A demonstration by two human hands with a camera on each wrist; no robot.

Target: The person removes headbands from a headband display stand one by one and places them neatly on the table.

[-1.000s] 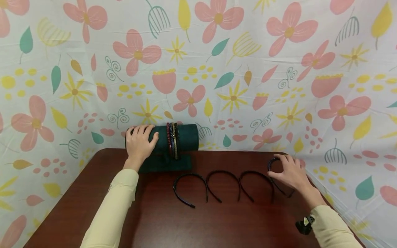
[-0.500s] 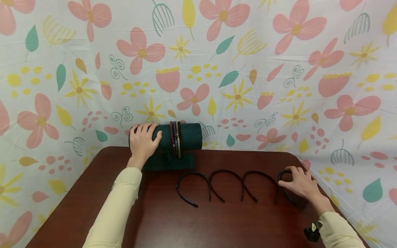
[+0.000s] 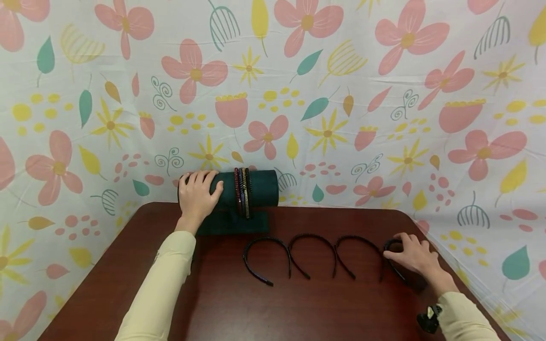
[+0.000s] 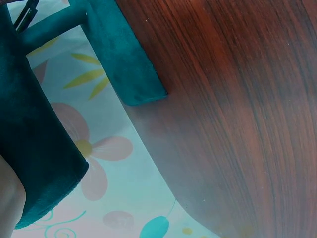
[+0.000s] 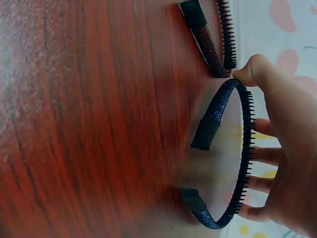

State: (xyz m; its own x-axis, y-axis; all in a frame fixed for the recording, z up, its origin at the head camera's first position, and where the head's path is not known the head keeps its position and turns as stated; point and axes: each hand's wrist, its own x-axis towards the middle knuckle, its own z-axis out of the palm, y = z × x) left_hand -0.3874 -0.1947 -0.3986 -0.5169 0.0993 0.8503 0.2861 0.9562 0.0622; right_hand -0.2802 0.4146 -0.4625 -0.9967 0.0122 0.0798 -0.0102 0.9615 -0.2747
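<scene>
My left hand (image 3: 196,195) grips the left end of a dark green velvet bracelet stand (image 3: 265,188), fingers over the roll. Several beaded bracelets (image 3: 243,192) in red, blue, gold and black circle its middle. At the table's right side, my right hand (image 3: 415,255) holds a dark glittery headband (image 5: 245,144) with small inner teeth. In the right wrist view, its thumb touches one shoulder of the band and the other fingers lie along the toothed side. The headband's open ends face the table's front. Three more headbands, one of them the left headband (image 3: 246,260), lie in a row.
The brown wooden table (image 3: 298,312) has rounded back corners. A flower-print cloth (image 3: 341,170) hangs behind and beside it. The stand's flat base (image 4: 131,74) sits near the back edge. A small black device (image 3: 428,318) is worn on the right wrist.
My right hand has moved right and nearer the front with the headband, then almost stopped. The view has shifted slightly. My left hand stays on the stand.
</scene>
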